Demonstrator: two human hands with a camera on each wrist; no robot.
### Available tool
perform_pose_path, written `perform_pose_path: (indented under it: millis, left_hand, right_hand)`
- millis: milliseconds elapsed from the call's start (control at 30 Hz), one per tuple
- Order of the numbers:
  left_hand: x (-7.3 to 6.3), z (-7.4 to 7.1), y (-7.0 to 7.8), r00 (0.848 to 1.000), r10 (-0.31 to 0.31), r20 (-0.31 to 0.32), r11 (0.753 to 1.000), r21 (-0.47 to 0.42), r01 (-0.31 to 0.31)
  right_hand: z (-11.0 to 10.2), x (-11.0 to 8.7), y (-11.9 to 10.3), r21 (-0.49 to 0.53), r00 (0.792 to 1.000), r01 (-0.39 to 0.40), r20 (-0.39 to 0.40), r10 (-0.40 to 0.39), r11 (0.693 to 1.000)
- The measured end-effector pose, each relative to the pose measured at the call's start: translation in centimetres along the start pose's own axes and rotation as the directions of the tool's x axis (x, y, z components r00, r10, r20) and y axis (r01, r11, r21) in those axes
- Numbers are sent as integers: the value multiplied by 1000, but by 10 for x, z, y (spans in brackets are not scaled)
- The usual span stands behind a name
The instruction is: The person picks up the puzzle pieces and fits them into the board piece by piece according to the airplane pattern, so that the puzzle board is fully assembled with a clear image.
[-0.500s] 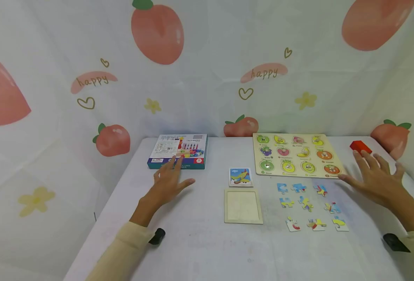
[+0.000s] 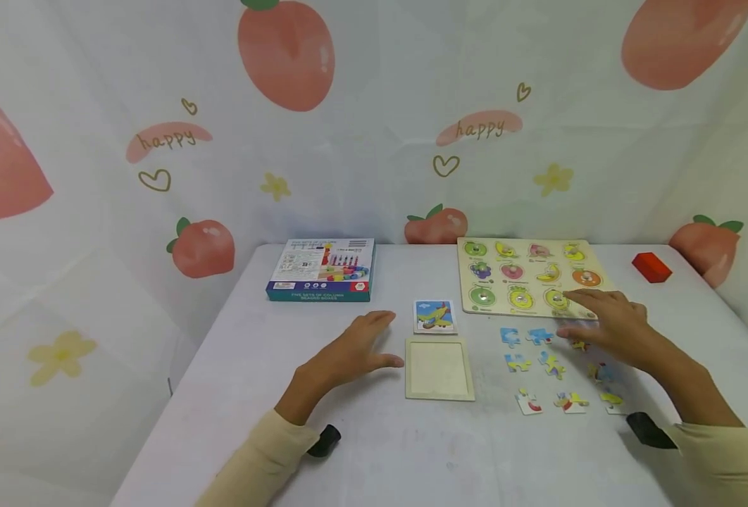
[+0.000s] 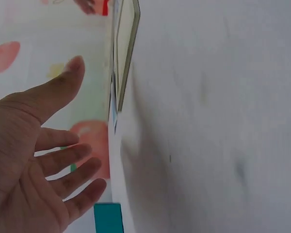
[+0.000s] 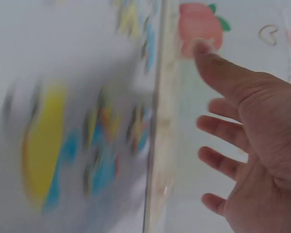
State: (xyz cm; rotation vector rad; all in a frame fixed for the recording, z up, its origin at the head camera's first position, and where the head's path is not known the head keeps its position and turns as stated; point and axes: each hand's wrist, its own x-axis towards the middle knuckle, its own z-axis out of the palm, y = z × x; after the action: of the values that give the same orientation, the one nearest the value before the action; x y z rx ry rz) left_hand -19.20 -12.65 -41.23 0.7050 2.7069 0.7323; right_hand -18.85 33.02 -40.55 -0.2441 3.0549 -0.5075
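Puzzle pieces (image 2: 552, 367): nine, loose on tabletop (image 2: 406, 451), none fitted in frame (image 2: 439, 370). Nothing is held by left hand (image 2: 350, 352) or right hand (image 2: 616, 328), both spread.

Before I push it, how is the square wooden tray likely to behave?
The tray is likely stiff: its edges look straight and wood-like. It seems thin, so probably light. Flat on the tabletop, it should slide rather than tip.

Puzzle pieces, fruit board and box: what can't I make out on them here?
- Head view: the fruit board's lower right fruit, hidden by the right hand.
- Head view: the box's fine print, too small.
- Right wrist view: the puzzle pieces' pictures, blurred.
- Left wrist view: most of the box, cut off by the bottom edge.
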Motion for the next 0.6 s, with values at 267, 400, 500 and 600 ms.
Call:
perform_pose_path:
  millis: [267, 400, 500, 600]
  left_hand:
    - [8, 17, 10, 995, 38, 97, 999, -37, -34]
    - [7, 21, 13, 992, 22, 124, 999, -39, -18]
    - [6, 22, 15, 992, 16, 128, 999, -38, -11]
    - [6, 23, 14, 992, 24, 120, 1000, -16, -22]
  right_hand:
    - [12, 8, -35, 85, 994, 105, 29, -107, 991]
    - [20, 13, -46, 92, 990, 124, 56, -130, 988]
    - [26, 16, -52, 84, 988, 121, 81, -128, 989]
    - [30, 19, -55, 90, 988, 122, 88, -130, 988]
